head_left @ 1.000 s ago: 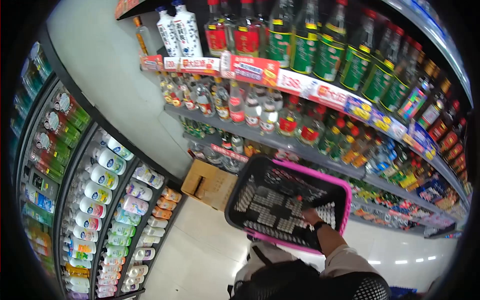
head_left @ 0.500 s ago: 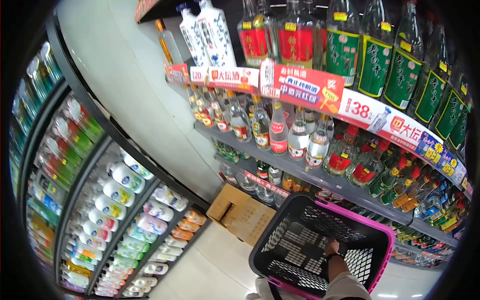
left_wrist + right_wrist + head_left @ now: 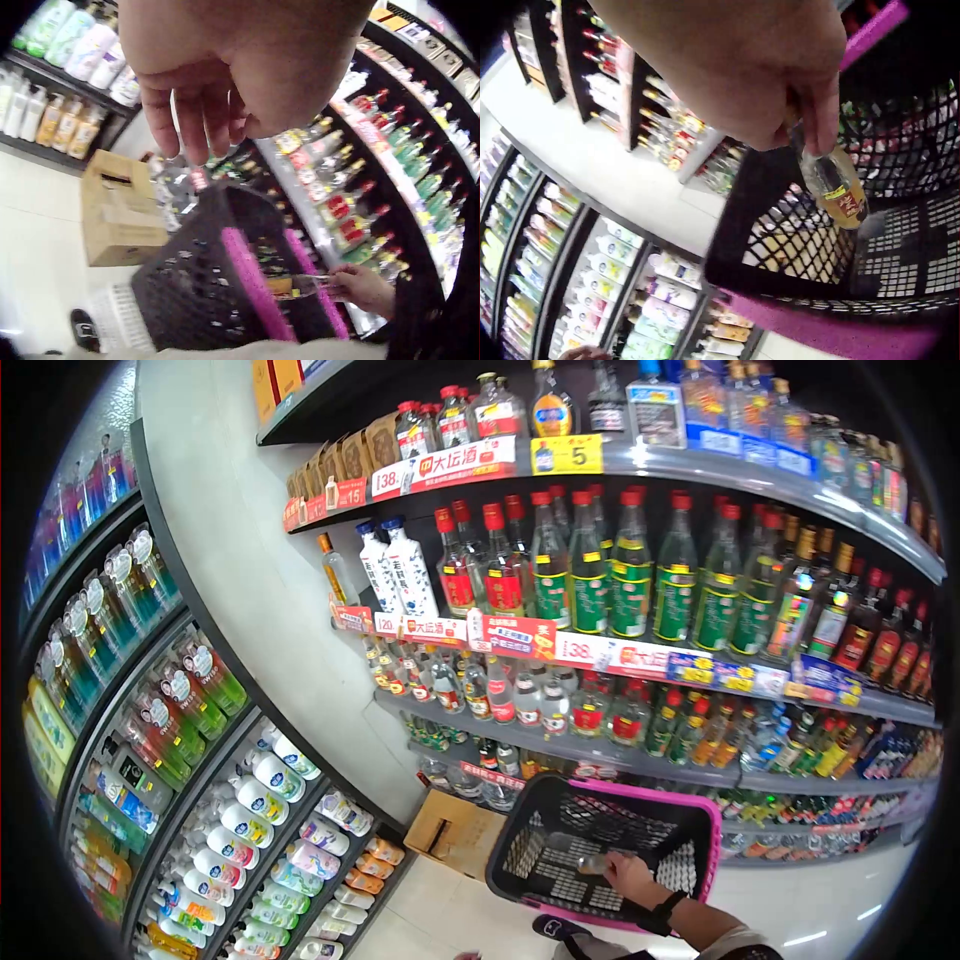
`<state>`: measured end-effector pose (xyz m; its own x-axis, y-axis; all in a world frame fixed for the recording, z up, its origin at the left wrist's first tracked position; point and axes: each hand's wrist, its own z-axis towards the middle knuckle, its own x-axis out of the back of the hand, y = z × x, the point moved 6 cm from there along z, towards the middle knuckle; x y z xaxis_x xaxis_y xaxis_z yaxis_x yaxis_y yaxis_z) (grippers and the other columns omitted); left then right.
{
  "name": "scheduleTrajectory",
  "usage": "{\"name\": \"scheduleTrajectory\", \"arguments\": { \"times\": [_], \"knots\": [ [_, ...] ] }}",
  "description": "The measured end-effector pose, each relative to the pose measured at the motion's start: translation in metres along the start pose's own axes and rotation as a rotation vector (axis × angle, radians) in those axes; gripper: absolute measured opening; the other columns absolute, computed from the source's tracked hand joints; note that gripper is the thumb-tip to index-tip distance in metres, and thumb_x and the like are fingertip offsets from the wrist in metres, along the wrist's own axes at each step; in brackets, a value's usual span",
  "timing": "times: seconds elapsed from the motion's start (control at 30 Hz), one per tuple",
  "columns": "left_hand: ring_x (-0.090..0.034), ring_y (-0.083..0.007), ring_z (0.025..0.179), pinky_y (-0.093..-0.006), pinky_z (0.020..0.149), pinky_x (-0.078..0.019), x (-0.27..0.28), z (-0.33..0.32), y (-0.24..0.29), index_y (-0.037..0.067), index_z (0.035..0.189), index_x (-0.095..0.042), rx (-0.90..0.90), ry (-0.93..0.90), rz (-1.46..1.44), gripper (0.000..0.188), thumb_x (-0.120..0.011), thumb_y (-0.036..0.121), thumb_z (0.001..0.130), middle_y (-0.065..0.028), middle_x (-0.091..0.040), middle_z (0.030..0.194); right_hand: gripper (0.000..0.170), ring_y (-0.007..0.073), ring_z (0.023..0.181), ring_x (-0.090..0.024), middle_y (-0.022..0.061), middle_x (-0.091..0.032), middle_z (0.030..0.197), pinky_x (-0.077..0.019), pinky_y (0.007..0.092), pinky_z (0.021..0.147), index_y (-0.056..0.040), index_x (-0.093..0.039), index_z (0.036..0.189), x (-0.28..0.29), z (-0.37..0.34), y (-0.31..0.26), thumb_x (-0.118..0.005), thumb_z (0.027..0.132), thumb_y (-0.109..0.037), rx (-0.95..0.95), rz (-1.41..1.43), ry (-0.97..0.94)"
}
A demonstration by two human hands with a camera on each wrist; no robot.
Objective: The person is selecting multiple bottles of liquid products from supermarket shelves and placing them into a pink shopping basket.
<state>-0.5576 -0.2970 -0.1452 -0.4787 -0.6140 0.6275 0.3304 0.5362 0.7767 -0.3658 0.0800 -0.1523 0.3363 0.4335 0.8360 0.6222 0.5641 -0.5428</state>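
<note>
My right hand [image 3: 628, 872] grips a small clear glass bottle [image 3: 844, 199] by its neck. The bottle tilts bottom-down inside the black shopping basket [image 3: 515, 815] with pink edges; its red and yellow label shows in the right wrist view. A dark band circles the right wrist. In the left wrist view my left hand [image 3: 232, 82] hangs in front of the basket, its fingers loosely bent and holding nothing. Only a sliver of that hand shows at the bottom edge of the head view.
Shelves of liquor bottles [image 3: 610, 585] curve along the far side and right. Shelves of pump bottles [image 3: 245, 820] stand on the left. A cardboard box [image 3: 455, 833] sits on the floor [image 3: 425, 905] beside the basket. A shoe [image 3: 560, 927] shows just below it.
The head view swung closer to the shelves, then tilted up to show a higher shelf. My right hand, earlier reaching deep into the basket, now sits higher with a bottle visible in its grip.
</note>
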Motion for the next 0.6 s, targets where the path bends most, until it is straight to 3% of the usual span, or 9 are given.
{"name": "scheduleTrajectory", "arguments": {
  "times": [0.07,0.1,0.17,0.23,0.3,0.47,0.53,0.57,0.6],
  "knots": [
    [-0.061,-0.0173,0.080,-0.0312,0.074,-0.0504,-0.018,0.016,0.052,-0.003,0.102,-0.061,-0.067,-0.095,-0.364,0.022,-0.053,0.017,0.096,-0.0130,-0.066,0.086,0.021,0.0323,0.067,-0.065,0.0144,-0.063,0.079,-0.0524,0.0452,0.055,-0.0076,-0.057,0.093,0.058,-0.038,-0.055,-0.061,0.085,-0.026,0.140,-0.081,0.229],
    [-0.061,-0.0176,0.080,-0.0298,0.074,-0.0503,-0.027,0.018,0.082,-0.002,0.102,-0.061,-0.118,-0.164,-0.417,0.019,-0.052,0.013,0.095,-0.0128,-0.066,0.087,0.022,0.0324,0.066,-0.064,0.0131,-0.063,0.077,-0.0519,0.0445,0.054,-0.0080,-0.056,0.091,0.087,-0.056,-0.079,-0.063,0.084,-0.028,0.155,-0.088,0.251],
    [-0.057,-0.0323,0.102,-0.0393,0.092,-0.0468,-0.059,0.031,0.126,-0.005,0.121,-0.051,-0.271,-0.412,-0.280,0.055,-0.076,0.023,0.081,-0.0218,-0.057,0.110,0.026,0.0321,0.063,-0.064,0.0107,-0.062,0.074,-0.0512,0.0426,0.053,-0.0083,-0.056,0.087,0.141,-0.078,-0.114,-0.065,0.082,-0.032,0.188,-0.123,0.291],
    [-0.048,-0.0406,0.118,-0.0448,0.099,-0.0401,-0.067,0.019,0.199,-0.004,0.134,-0.037,-0.699,-0.374,-0.160,0.086,-0.084,0.028,0.070,-0.0256,-0.050,0.126,0.028,0.0313,0.060,-0.063,0.0100,-0.063,0.071,-0.0506,0.0405,0.052,-0.0079,-0.057,0.087,0.182,-0.107,-0.134,-0.065,0.082,-0.034,0.220,-0.094,0.379],
    [-0.048,-0.0429,0.116,-0.0463,0.098,-0.0411,-0.067,-0.003,0.258,-0.007,0.135,-0.034,-0.860,-0.343,-0.101,0.097,-0.087,0.033,0.065,-0.0283,-0.047,0.127,0.029,0.0306,0.059,-0.063,0.0109,-0.063,0.070,-0.0496,0.0391,0.051,-0.0070,-0.058,0.087,0.220,-0.134,-0.146,-0.065,0.081,-0.034,0.292,-0.008,0.489],
    [-0.058,-0.0387,0.100,-0.0420,0.086,-0.0486,-0.097,-0.053,0.333,-0.005,0.127,-0.040,-0.915,-0.442,-0.258,0.082,-0.086,0.028,0.067,-0.0213,-0.055,0.116,0.025,0.0241,0.053,-0.060,0.0078,-0.059,0.064,-0.0477,0.0319,0.050,-0.0070,-0.061,0.087,0.292,-0.208,-0.154,-0.074,0.077,-0.025,0.304,0.151,0.713],
    [-0.062,-0.0351,0.092,-0.0399,0.081,-0.0511,-0.113,-0.070,0.345,-0.003,0.124,-0.042,-0.874,-0.509,-0.333,0.075,-0.084,0.025,0.069,-0.0171,-0.059,0.109,0.030,0.0240,0.049,-0.058,0.0071,-0.056,0.059,-0.0467,0.0320,0.047,-0.0069,-0.062,0.093,0.318,-0.233,-0.149,-0.072,0.078,-0.031,0.362,0.280,0.870],
    [-0.063,-0.0297,0.085,-0.0380,0.077,-0.0522,-0.125,-0.078,0.355,-0.002,0.122,-0.044,-0.800,-0.688,-0.477,0.069,-0.082,0.021,0.070,-0.0124,-0.060,0.104,0.042,0.0168,0.048,-0.056,0.0044,-0.055,0.059,-0.0457,0.0273,0.049,-0.0065,-0.059,0.111,0.328,-0.243,-0.140,-0.074,0.080,-0.031,0.199,0.403,0.709],
    [-0.064,-0.0244,0.079,-0.0361,0.074,-0.0533,-0.137,-0.086,0.368,0.000,0.120,-0.045,-0.714,-0.859,-0.620,0.062,-0.080,0.018,0.072,-0.0077,-0.060,0.098,0.053,0.0113,0.055,-0.057,0.0029,-0.057,0.065,-0.0463,0.0251,0.053,-0.0051,-0.051,0.124,0.338,-0.253,-0.131,-0.074,0.082,-0.027,0.241,0.575,0.683]
  ]
}}
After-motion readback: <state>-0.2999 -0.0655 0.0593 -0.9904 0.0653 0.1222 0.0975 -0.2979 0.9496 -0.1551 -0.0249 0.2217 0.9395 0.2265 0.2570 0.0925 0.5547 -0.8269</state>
